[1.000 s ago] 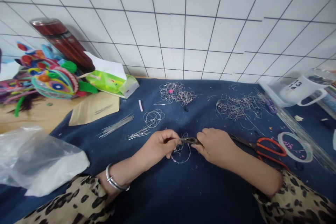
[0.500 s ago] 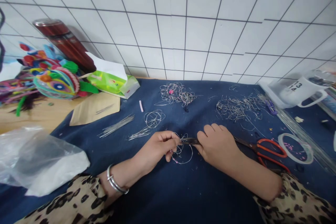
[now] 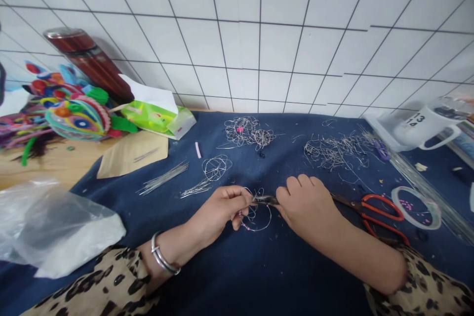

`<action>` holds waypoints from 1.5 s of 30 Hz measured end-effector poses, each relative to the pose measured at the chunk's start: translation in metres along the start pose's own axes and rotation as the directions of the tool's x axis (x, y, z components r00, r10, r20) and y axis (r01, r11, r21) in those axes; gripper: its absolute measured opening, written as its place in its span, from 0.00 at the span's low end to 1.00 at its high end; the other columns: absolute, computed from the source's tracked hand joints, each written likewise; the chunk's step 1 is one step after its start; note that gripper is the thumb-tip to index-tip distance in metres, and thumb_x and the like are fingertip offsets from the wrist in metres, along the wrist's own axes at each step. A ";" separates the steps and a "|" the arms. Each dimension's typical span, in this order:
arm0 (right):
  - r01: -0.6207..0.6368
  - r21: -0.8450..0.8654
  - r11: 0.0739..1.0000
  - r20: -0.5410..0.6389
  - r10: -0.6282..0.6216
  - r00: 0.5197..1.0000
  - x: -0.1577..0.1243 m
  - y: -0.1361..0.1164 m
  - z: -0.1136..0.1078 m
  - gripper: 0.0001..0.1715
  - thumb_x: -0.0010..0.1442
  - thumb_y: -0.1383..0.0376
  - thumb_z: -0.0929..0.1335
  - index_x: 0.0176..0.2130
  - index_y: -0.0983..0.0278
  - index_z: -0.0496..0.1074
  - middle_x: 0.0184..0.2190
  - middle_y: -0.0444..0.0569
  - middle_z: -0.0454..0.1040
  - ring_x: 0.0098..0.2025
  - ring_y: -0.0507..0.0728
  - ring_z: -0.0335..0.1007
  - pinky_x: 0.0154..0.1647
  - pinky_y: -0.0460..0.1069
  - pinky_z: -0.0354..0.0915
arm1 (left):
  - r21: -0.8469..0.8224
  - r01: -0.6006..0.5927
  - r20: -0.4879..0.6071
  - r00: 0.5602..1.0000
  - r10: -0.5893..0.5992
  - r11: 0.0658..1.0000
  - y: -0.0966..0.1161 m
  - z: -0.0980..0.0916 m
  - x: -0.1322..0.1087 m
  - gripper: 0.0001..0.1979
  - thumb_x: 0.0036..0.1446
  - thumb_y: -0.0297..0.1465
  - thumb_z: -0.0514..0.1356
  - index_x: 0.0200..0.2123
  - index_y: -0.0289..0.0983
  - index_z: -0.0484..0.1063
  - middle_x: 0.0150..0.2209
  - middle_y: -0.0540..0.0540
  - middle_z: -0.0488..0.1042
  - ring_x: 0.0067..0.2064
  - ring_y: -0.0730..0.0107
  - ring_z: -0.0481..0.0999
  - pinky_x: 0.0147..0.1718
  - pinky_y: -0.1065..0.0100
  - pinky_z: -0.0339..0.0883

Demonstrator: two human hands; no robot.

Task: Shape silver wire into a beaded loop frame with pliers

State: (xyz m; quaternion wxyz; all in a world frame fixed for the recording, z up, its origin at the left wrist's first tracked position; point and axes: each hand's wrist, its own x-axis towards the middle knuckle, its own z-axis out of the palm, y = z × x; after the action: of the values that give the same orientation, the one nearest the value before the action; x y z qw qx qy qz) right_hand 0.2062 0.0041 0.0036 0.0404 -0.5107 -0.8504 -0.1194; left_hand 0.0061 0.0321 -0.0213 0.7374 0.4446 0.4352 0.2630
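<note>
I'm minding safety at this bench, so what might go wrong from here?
The dark metal tool in the right hand meets the beaded wire right at the left hand's fingertips, so a slip could pinch or poke them.
The scissors lie close by the right hand, blades toward it; drawing back might cause a nick.
A knock there could also spill the open bead dish.

Before me on the surface (image 3: 79,162), scissors (image 3: 358,205) lie right of the pliers (image 3: 268,200); the tissue pack (image 3: 151,118) sits behind the paper (image 3: 124,157).
</note>
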 end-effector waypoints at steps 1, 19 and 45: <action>0.001 0.002 1.000 0.008 -0.001 1.000 0.000 0.000 -0.001 0.06 0.55 0.66 0.62 0.26 0.63 0.63 0.24 0.48 0.62 0.29 0.56 0.52 0.28 0.51 0.40 | 0.008 0.000 0.000 1.000 0.000 1.000 0.000 0.000 0.000 0.05 0.52 0.26 0.54 0.27 0.33 0.69 0.20 0.54 0.64 0.15 0.83 0.61 0.15 0.79 0.56; 0.023 0.060 0.998 0.122 -0.030 0.992 0.003 0.005 -0.001 0.11 0.55 0.58 0.65 0.27 0.63 0.66 0.26 0.48 0.65 0.30 0.57 0.58 0.29 0.50 0.44 | 0.051 0.080 0.097 0.992 -0.085 0.995 0.004 -0.007 0.005 0.07 0.52 0.29 0.57 0.27 0.31 0.72 0.17 0.53 0.66 0.14 0.82 0.63 0.14 0.78 0.57; 0.008 0.114 0.993 0.220 -0.033 0.975 0.004 0.005 -0.001 0.14 0.59 0.56 0.60 0.30 0.62 0.66 0.27 0.49 0.67 0.30 0.57 0.63 0.28 0.50 0.51 | 0.018 0.089 0.124 0.988 -0.091 0.996 0.004 -0.007 0.003 0.06 0.51 0.28 0.57 0.26 0.33 0.70 0.15 0.55 0.61 0.14 0.83 0.57 0.14 0.78 0.54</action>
State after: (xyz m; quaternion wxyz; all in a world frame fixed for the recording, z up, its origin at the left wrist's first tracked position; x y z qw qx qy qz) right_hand 0.2085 0.0100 0.0062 -0.0274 -0.5091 -0.8602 -0.0139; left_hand 0.0010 0.0390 -0.0210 0.7714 0.4447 0.4096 0.1985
